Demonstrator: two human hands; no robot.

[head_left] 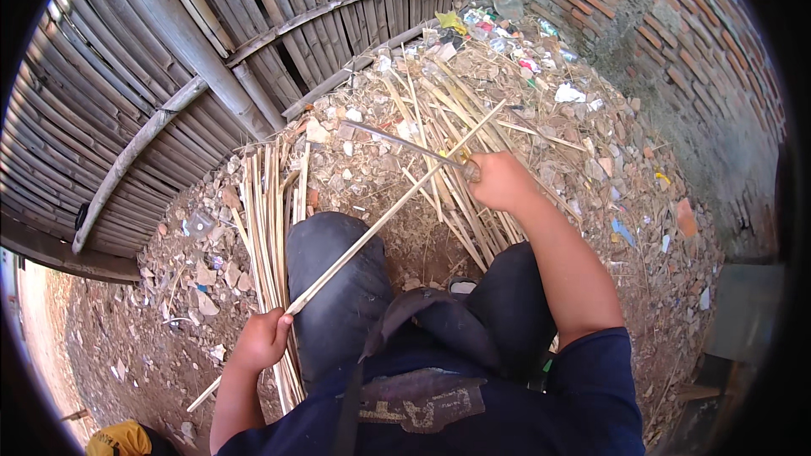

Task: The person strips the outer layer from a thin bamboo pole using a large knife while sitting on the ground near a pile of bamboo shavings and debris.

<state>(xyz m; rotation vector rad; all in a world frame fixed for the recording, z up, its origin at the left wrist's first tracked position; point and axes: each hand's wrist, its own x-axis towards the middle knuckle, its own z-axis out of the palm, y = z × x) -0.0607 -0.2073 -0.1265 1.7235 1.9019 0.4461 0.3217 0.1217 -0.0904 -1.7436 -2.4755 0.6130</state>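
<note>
– Above stony ground (pixel 659 312), where does the strip (pixel 363 241) run?
– Across the left thigh (pixel 325 245), gripped in the left hand (pixel 263 340); the right hand (pixel 498 179) clasps a knife (pixel 393 138) crossing its upper part.

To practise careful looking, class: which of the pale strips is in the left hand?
The long strip slanting across the left knee; the left hand grips it, while the other strips lie piled on the ground.
</note>
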